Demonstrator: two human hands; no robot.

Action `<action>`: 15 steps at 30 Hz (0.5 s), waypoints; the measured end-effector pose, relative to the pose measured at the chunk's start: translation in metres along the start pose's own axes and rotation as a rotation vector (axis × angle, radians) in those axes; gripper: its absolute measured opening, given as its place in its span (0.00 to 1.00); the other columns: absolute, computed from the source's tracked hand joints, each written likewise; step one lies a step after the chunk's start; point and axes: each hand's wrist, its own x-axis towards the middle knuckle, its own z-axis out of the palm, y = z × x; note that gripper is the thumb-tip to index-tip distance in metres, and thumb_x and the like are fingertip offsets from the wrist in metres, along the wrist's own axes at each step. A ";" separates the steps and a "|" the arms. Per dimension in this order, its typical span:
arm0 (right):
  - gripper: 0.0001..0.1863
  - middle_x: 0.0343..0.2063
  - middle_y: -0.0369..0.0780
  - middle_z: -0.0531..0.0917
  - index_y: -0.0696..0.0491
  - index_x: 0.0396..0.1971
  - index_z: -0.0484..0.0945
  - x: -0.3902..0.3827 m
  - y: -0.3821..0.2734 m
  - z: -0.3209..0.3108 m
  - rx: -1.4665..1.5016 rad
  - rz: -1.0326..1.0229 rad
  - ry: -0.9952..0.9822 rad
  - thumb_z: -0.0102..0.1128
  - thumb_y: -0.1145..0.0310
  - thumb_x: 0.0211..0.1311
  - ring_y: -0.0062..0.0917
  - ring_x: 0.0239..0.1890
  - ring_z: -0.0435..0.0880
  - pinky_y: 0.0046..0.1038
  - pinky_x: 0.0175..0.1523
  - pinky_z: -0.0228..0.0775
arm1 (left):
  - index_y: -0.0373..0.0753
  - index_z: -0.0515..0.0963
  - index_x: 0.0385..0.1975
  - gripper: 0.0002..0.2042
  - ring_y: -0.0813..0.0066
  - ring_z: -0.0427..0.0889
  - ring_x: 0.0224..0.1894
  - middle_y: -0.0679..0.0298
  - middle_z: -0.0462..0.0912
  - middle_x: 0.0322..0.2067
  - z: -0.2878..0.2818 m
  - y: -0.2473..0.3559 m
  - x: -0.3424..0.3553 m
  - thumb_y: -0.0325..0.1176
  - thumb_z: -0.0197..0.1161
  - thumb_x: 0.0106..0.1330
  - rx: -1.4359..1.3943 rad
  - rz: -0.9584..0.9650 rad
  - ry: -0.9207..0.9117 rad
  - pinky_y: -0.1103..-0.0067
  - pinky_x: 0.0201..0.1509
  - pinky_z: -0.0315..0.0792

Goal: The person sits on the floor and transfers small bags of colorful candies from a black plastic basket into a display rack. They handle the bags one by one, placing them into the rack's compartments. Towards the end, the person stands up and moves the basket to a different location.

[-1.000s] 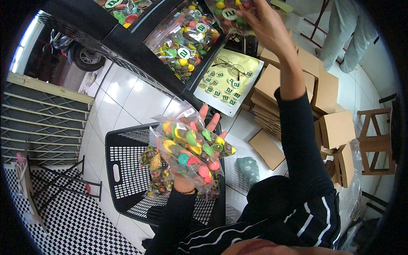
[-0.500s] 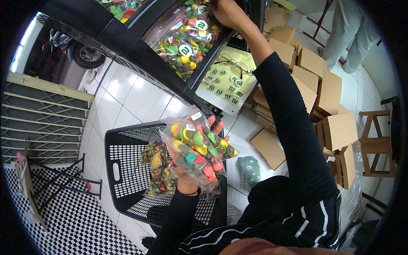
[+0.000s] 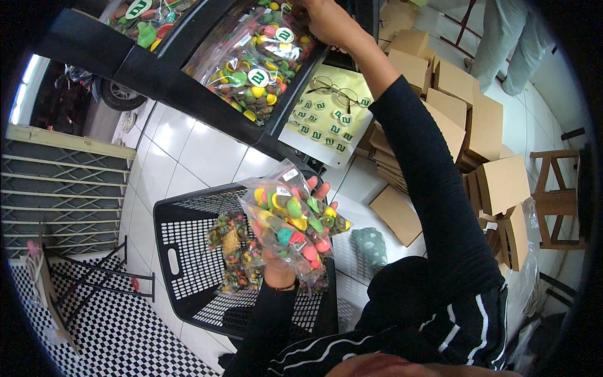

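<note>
My left hand (image 3: 279, 271) holds clear plastic bags (image 3: 295, 217) filled with yellow, green, red and brown shell-shaped pieces. Its fingertips stick out behind the bags, which hang over a black plastic basket (image 3: 169, 235). More filled bags (image 3: 233, 251) lie inside that basket. Up at the black rack, my right hand (image 3: 330, 25) reaches to the far right corner of a compartment holding similar bags (image 3: 254, 72) with round white-and-green stickers. The fingers of that hand bend toward those bags, but their tips are cut off by the picture's upper edge.
Eyeglasses (image 3: 336, 93) rest on a yellowish sticker sheet (image 3: 326, 129) beside the rack. Flattened brown cardboard boxes (image 3: 487, 129) are piled at the right, near a wooden stool (image 3: 556, 204). A person's trouser legs (image 3: 512, 47) show beyond. A folding stand (image 3: 94, 276) is at the left.
The view has shifted slightly, so the rack appears farther left and higher. My right hand remains at the compartment's far corner, and my left hand still holds the bags over the basket.
</note>
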 end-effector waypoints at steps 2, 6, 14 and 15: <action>0.14 0.44 0.53 0.76 0.63 0.42 0.73 -0.010 -0.011 -0.021 0.057 0.005 -0.095 0.49 0.78 0.55 0.49 0.47 0.74 0.40 0.48 0.68 | 0.50 0.62 0.61 0.37 0.47 0.53 0.66 0.51 0.57 0.63 0.006 -0.002 0.003 0.69 0.45 0.57 0.182 0.039 0.029 0.45 0.66 0.44; 0.12 0.40 0.46 0.78 0.60 0.42 0.72 -0.054 -0.025 -0.049 0.103 -0.054 0.020 0.53 0.73 0.59 0.34 0.44 0.76 0.31 0.48 0.69 | 0.44 0.49 0.66 0.49 0.51 0.52 0.67 0.50 0.51 0.65 0.008 -0.002 0.012 0.53 0.71 0.47 0.086 0.014 0.023 0.55 0.67 0.54; 0.32 0.38 0.46 0.80 0.62 0.48 0.70 -0.122 -0.098 -0.103 0.520 -0.178 -0.757 0.66 0.52 0.51 0.30 0.37 0.83 0.29 0.39 0.76 | 0.40 0.50 0.65 0.49 0.54 0.69 0.57 0.50 0.61 0.60 0.038 0.007 0.017 0.53 0.72 0.46 0.167 0.103 0.024 0.59 0.58 0.69; 0.30 0.38 0.47 0.80 0.62 0.48 0.70 -0.125 -0.103 -0.101 0.535 -0.195 -0.762 0.66 0.56 0.51 0.32 0.35 0.83 0.30 0.40 0.76 | 0.39 0.50 0.65 0.48 0.54 0.70 0.56 0.51 0.63 0.59 0.041 0.007 0.017 0.53 0.71 0.47 0.198 0.115 0.001 0.59 0.57 0.70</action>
